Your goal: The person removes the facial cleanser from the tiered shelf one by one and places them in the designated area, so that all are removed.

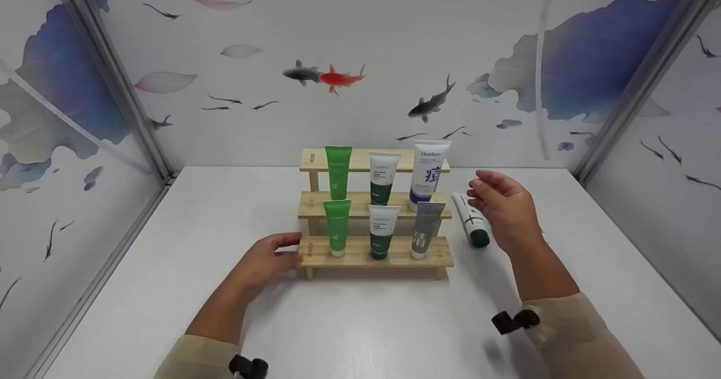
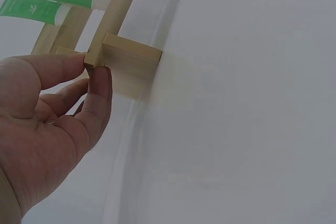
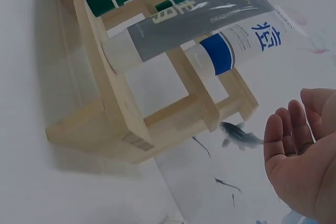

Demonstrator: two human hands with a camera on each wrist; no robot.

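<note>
Fingers and thumb of the left hand (image 1: 269, 262) pinch the left end of the lowest board on a 3-tier wooden stand (image 1: 357, 248), gap narrow. Left wrist view shows thumb and fingertips on opposite faces; from the head, contact is partly hidden.

Right hand (image 1: 507, 213): fingers loosely bent, thumb apart, holding nothing. Off the stand's right end, near a lying tube (image 1: 468, 215), white with dark green cap, on the white table (image 1: 349, 328). Only the head view shows that tube clearly. Fingertips overlap its edge there; probably no contact.

Lowest board, caps down, left to right: front green tube (image 1: 338, 224), front white-and-green tube (image 1: 384, 221), grey tube (image 1: 429, 221).

Middle board: rear green tube (image 1: 338, 173), rear white-and-green tube (image 1: 384, 168), white-and-blue tube (image 1: 431, 162). Rear green cap hidden from the head; left wrist view gives both green tubes' whitish caps. Right wrist view shows the blue band and pale cap beside the grey tube; white-and-green pair cut off at top.

Small print blurred. Beyond, back wall (image 1: 349, 120) with printed fish.
</note>
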